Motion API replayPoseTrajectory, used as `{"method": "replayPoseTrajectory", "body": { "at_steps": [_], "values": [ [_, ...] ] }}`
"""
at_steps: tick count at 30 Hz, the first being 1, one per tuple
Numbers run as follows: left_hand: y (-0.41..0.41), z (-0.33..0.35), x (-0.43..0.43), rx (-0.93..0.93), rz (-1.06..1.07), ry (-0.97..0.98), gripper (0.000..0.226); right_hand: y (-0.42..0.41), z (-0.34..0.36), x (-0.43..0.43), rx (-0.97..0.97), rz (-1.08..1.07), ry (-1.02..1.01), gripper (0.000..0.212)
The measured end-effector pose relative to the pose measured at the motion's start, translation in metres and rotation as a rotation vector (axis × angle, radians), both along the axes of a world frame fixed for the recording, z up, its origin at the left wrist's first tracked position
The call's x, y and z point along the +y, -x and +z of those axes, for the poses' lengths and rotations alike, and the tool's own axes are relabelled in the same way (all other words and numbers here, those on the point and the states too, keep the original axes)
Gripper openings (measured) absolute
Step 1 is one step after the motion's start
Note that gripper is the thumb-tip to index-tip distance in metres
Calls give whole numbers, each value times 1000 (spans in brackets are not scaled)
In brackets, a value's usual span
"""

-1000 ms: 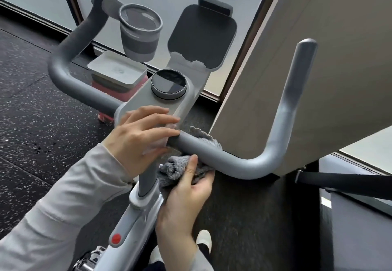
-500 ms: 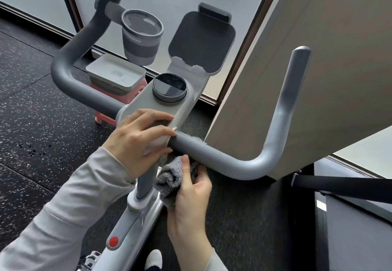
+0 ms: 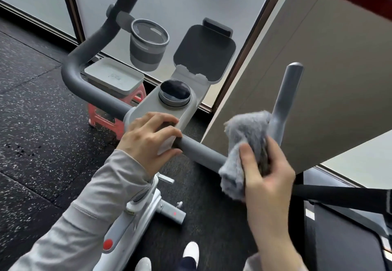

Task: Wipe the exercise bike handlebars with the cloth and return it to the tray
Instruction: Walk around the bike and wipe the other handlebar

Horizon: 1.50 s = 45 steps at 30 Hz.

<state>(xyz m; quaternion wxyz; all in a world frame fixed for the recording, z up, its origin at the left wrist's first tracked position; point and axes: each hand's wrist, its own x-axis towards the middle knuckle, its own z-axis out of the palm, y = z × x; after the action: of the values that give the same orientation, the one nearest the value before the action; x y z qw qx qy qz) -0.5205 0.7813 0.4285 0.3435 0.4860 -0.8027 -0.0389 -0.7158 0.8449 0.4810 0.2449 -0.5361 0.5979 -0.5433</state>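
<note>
Right hand [image 3: 269, 177] bunches soft grey fleecy cloth [image 3: 246, 135] over matte grey tubular handlebar [image 3: 201, 150]; left hand [image 3: 146, 141] clasps its centre. Cloth likely light, limp; grip bunched.

Red stool [image 3: 105, 120] on speckled floor [image 3: 31, 109]

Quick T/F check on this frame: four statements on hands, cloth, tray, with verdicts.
1. The right hand holds the cloth on the right side of the handlebar. True.
2. The cloth lies in the tray. False: the tray holds no cloth; the right hand has it.
3. The left hand grips the handlebar beside the console. True.
4. The tray sits on the console. False: it sits on a red stool behind the left bar.
</note>
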Motion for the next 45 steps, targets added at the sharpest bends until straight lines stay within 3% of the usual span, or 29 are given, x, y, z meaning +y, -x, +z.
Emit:
{"method": "replayPoseTrajectory", "body": {
  "at_steps": [4, 9, 13, 20, 27, 34, 45],
  "values": [
    [0, -1, 1, 11, 7, -21, 29, -10, 11, -66, 501, 185, -152, 21],
    [-1, -1, 0, 16, 1, -34, 32, -38, -1, -99, 797, 454, -501, 24],
    [0, -2, 1, 45, 6, -42, 30, -34, -1, -96, 815, 561, -548, 35],
    [1, 2, 1, 34, 11, -98, 28, -1, 9, -89, 901, 644, -610, 27],
    [33, 12, 6, 32, -42, -120, 40, 40, 15, -82, 1188, 757, -583, 30],
    [77, 9, 3, -86, -154, -322, 45, 55, 15, -95, 1603, 841, -447, 25],
    [79, 0, -1, -38, -103, -332, 55, 69, 30, -119, 1659, 915, -355, 21]
  ]
}}
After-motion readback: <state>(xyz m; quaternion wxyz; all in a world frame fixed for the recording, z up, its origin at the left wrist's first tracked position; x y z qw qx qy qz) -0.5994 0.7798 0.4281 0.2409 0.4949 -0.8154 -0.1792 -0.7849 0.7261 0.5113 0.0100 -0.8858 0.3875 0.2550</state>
